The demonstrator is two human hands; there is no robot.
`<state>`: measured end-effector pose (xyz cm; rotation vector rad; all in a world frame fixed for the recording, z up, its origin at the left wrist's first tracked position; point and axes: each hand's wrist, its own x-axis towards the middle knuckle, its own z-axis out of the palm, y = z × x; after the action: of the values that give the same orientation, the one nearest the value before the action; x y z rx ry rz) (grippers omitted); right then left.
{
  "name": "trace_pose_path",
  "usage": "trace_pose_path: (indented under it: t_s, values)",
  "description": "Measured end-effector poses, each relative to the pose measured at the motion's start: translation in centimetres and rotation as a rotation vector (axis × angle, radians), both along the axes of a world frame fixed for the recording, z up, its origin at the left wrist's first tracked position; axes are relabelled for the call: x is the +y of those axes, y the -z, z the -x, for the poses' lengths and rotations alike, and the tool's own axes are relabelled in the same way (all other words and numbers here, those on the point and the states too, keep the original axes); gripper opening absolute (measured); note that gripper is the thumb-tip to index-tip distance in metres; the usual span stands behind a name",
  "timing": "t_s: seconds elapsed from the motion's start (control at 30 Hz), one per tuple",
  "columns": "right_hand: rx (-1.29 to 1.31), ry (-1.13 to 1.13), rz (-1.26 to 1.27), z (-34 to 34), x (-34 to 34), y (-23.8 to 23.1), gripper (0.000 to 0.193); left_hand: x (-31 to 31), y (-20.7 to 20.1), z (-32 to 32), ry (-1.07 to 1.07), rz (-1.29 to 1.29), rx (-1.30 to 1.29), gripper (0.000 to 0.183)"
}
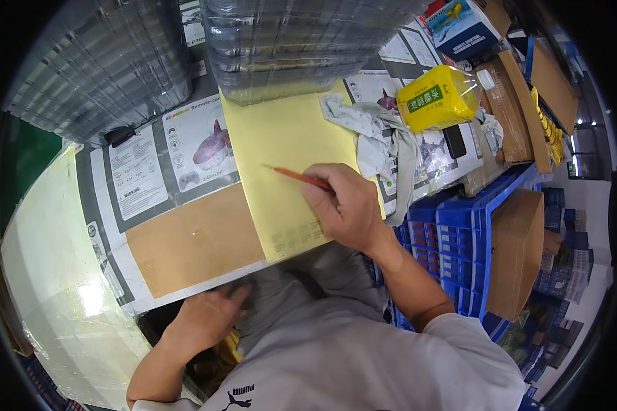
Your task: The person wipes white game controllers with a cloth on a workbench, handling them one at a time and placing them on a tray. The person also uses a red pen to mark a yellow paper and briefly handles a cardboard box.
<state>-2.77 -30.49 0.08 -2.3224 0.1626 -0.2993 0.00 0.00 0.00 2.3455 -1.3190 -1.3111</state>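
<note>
My right hand is closed around a thin red-handled paintbrush. Its fine tip points left, over a yellow sheet on the tabletop. The hand hovers over or rests on the sheet's right side; which of the two I cannot tell. Small grey marks show at the sheet's near end. Below the table's front edge, beside my lap, is my left hand, with its fingers loosely apart and nothing seen in them. A brown cardboard piece lies flat left of the sheet.
Stacked clear plastic trays stand at the back, with another stack at the left. To the right are a crumpled cloth, a yellow bottle on its side and a black phone-like slab. A blue crate stands beside the table.
</note>
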Motion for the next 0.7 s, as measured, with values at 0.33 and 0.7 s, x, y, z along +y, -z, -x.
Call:
trace_pose_path:
  t_s: [0.33,0.7]
  values:
    - [-0.072,-0.172,0.292,-1.9,-2.0,0.8,0.016,0.4,0.7,0.4,0.003,0.102,-0.080,0.051]
    - [-0.388,0.323,-0.057,4.9,-5.4,-0.7,0.023,0.5,1.0,1.1,0.071,0.137,-0.183,0.048]
